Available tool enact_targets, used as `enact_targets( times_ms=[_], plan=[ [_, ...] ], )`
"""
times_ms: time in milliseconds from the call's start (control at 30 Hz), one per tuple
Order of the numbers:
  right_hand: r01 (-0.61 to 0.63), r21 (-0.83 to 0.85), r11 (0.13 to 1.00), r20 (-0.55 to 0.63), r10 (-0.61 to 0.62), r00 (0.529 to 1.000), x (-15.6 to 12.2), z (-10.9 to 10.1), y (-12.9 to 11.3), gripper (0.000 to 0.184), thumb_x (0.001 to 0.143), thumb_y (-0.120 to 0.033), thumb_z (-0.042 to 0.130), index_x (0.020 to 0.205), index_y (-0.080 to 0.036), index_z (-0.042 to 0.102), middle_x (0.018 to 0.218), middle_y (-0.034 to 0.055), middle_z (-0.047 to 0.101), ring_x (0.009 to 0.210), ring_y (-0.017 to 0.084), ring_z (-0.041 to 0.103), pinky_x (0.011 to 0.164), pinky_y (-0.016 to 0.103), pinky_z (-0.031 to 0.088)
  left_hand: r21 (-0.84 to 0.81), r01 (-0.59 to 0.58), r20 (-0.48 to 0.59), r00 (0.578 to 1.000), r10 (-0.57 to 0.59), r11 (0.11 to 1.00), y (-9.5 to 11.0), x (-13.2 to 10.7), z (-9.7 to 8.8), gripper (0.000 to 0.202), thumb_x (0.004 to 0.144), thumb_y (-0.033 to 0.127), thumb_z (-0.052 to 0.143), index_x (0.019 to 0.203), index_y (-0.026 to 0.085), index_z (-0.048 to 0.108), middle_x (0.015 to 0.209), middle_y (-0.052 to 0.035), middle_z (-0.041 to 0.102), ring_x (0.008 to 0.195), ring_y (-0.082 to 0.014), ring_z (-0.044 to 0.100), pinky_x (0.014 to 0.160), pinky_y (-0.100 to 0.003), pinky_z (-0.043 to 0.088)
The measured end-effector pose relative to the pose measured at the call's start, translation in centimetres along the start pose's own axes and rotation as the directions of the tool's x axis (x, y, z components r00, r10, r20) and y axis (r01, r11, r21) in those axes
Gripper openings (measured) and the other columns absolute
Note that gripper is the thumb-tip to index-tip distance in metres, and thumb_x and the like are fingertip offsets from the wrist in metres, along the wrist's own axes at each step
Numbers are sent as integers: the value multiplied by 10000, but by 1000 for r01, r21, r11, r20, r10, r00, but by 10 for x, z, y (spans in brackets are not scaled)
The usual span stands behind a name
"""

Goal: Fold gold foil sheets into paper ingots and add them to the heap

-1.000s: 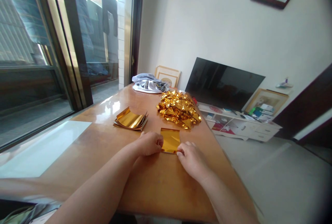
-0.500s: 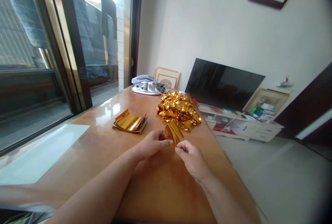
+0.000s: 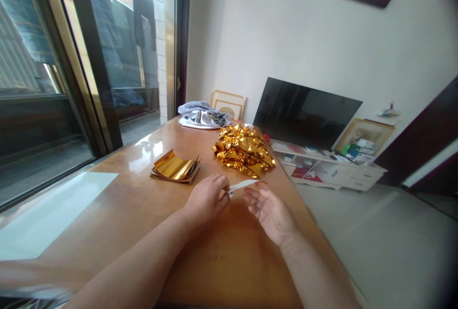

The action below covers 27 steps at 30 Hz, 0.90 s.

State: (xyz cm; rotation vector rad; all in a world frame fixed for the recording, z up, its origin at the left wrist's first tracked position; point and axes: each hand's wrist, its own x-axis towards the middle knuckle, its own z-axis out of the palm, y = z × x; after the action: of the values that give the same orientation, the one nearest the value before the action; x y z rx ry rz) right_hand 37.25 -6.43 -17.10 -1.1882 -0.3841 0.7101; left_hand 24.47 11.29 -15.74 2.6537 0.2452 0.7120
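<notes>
My left hand (image 3: pixel 209 199) is closed, pinching one end of a sheet of gold foil paper (image 3: pixel 244 185). The sheet's pale side faces me, and it looks narrow, seen nearly edge-on. Beside its far end, my right hand (image 3: pixel 270 211) has its fingers spread with the palm turned inward; whether a fingertip touches the sheet is hard to make out. A stack of flat gold foil sheets (image 3: pixel 174 166), curled at the edges, lies left of my hands. Beyond them sits a heap of folded gold foil pieces (image 3: pixel 245 151).
The glossy wooden table (image 3: pixel 214 261) carries a bundle of cloth (image 3: pixel 202 115) at its far end. A pale sheet (image 3: pixel 60 213) covers its left edge. Beyond the table's right edge stand a television (image 3: pixel 304 113) and a low white cabinet (image 3: pixel 343 173).
The foil sheet has turned from its gold face to its pale side. My right hand has opened from its pinch on the sheet. The view has shifted slightly.
</notes>
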Motion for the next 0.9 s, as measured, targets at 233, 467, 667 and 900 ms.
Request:
enact_targets(
  times_ms=[233, 467, 667, 900],
  plan=[
    [220, -19, 975, -316, -215, 924, 10, -8, 4, 508, 733, -302, 764, 1215, -256, 610, 1184, 25, 691, 1196, 218, 596, 988, 359, 509, 307, -73, 14, 997, 72, 949, 8, 0, 0, 42, 843, 180, 511, 820, 209, 531, 867, -58, 626, 817, -220, 566, 719, -345, 366],
    [266, -28, 964, -277, -263, 924, 3, -5, 8, 325, 728, -307, 801, 1011, -170, 720, 1013, 35, 717, 984, 194, 667, 965, 364, 529, 242, -76, 70, 996, 60, 967, 3, -1, 7, 80, 791, 156, 544, 844, 214, 533, 892, -51, 636, 854, -228, 575, 731, -356, 360],
    [220, 333, 917, -169, -171, 971, 0, -9, -6, 127, 752, -206, 766, 864, -166, 721, 878, 16, 723, 879, 166, 692, 840, 302, 591, 34, 4, 46, 999, -6, 999, -11, -4, 20, 345, 708, 132, 577, 1043, 205, 537, 1062, -81, 608, 982, -244, 566, 862, -364, 426],
    [-13, 541, 841, -22, 30, 999, -2, -15, -9, 86, 810, -148, 666, 882, -179, 702, 846, 10, 736, 778, 142, 688, 688, 259, 604, -673, 161, 132, 987, -97, 722, -8, 0, 26, 382, 734, 122, 563, 1109, 194, 565, 1111, -74, 622, 1045, -227, 574, 929, -370, 459]
  ],
)
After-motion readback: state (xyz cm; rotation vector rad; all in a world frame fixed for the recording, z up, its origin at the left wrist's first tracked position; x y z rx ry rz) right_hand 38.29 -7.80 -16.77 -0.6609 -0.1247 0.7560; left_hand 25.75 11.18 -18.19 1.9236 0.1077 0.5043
